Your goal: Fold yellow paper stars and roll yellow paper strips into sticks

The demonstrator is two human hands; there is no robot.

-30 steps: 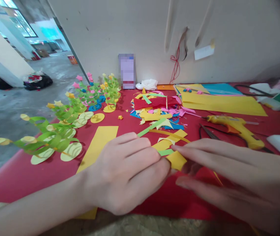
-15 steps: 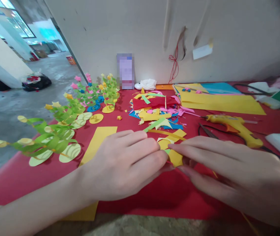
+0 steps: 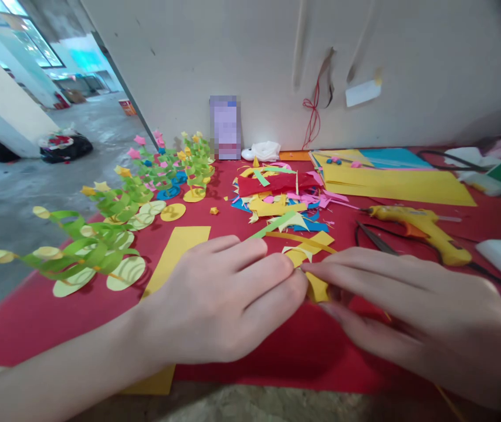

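1. Head view, centre front: I am watching the person's two hands meeting over a red table (image 3: 294,360), with a folded yellow piece (image 3: 318,286) of paper sitting between them.
2. Head view, left hand (image 3: 233,299): its fingers are curling together, knuckles up, against the left side of the folded yellow piece. The fingertips are hiding from me, so I cannot tell what they are clamping.
3. Head view, right hand (image 3: 417,316): its forefinger and thumb are pinching the folded yellow piece from above and below.
4. Head view, around the hands: a yellow strip (image 3: 184,249) is lying partly under the left forearm. Just beyond the hands, colourful paper scraps (image 3: 277,206) are heaping up. A yellow glue gun (image 3: 426,230) is resting beyond the right hand.
5. Head view, far side: green paper plants (image 3: 114,237) are standing in rows at left, and a pixelated phone (image 3: 226,126) is leaning against the pale wall (image 3: 263,70).
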